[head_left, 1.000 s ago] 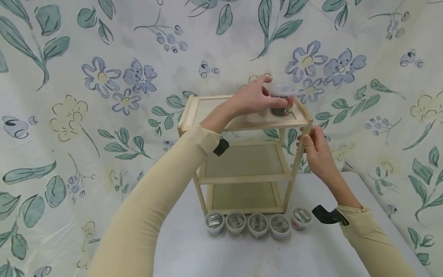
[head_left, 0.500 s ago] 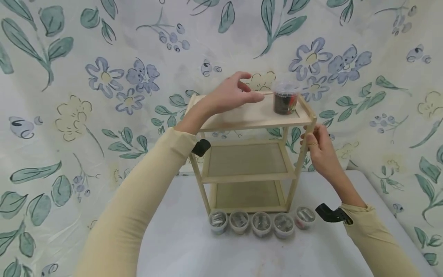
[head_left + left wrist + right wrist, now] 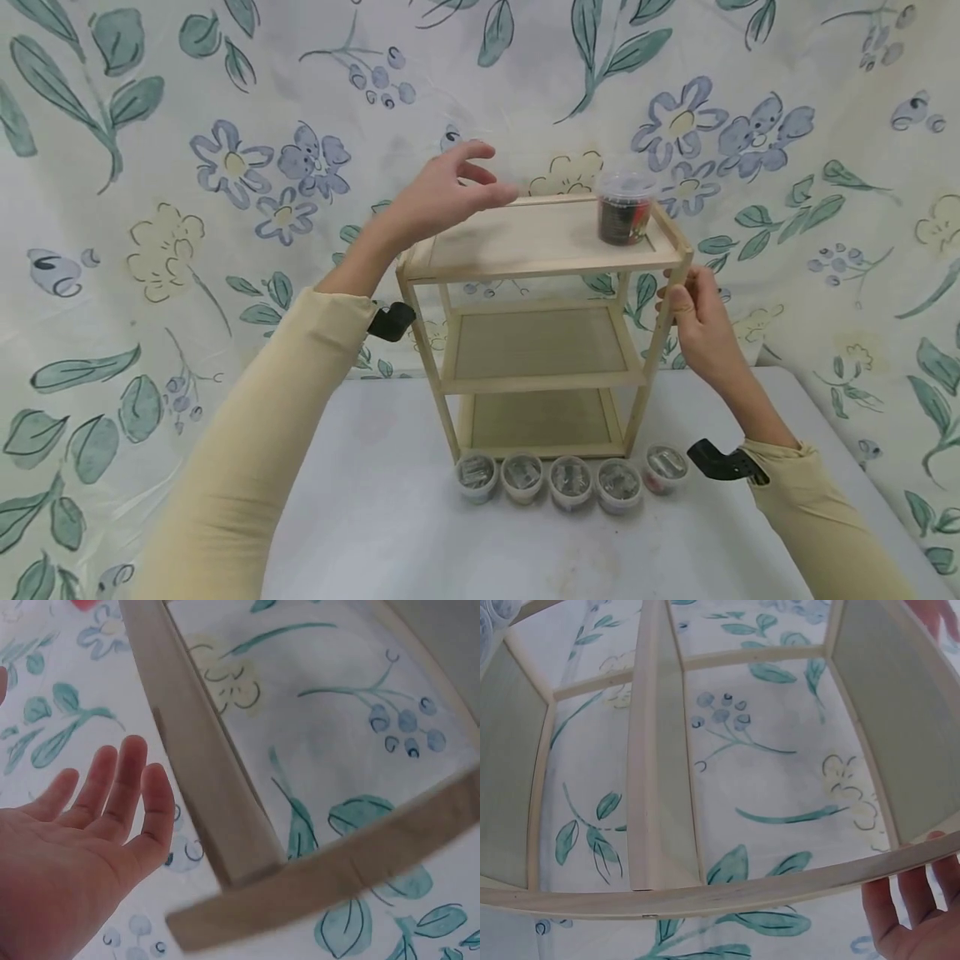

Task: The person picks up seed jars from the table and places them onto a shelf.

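Nearest, five lidded cups (image 3: 571,481) stand in a row on the table (image 3: 390,533) before the wooden shelf unit (image 3: 542,333); the right hand (image 3: 696,321) curls its fingers round the front right post, steadying it; farther back the left hand (image 3: 442,196) hovers empty, fingers loosely spread, apart from the lidded tub (image 3: 624,207) on the top shelf; judging by this, one placing is done, and the next move likely calls for reaching to the row.

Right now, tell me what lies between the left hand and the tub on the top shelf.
Nothing: in the head view only bare top shelf separates the left hand from the tub.
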{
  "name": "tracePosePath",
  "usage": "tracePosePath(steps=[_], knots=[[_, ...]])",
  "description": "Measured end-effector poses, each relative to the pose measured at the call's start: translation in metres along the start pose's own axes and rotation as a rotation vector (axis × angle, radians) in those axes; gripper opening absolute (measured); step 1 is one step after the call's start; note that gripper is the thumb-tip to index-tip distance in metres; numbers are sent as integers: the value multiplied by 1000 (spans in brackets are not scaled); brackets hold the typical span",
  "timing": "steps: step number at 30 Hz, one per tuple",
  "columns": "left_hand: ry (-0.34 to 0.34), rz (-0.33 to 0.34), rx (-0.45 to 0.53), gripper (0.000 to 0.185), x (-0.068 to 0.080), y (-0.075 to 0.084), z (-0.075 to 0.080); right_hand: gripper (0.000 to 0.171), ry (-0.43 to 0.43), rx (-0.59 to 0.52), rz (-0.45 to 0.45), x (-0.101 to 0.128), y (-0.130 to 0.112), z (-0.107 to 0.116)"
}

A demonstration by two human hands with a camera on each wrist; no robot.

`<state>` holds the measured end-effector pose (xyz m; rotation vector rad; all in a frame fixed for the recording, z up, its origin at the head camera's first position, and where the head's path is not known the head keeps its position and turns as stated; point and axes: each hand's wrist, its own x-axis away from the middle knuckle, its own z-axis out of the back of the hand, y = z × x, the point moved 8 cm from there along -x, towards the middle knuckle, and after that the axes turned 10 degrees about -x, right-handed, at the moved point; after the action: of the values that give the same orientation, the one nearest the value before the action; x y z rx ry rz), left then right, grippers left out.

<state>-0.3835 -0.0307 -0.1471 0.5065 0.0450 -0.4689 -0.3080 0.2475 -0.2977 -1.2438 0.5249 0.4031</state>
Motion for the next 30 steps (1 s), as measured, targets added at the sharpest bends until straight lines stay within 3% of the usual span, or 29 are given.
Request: tracePosePath(steps=[15, 30], knots=[[73, -5, 15, 77, 54, -27, 26, 39, 16, -10, 2, 3, -2, -1], [112, 44, 4, 75, 91, -65, 31, 39, 8, -4, -5, 4, -2, -2]])
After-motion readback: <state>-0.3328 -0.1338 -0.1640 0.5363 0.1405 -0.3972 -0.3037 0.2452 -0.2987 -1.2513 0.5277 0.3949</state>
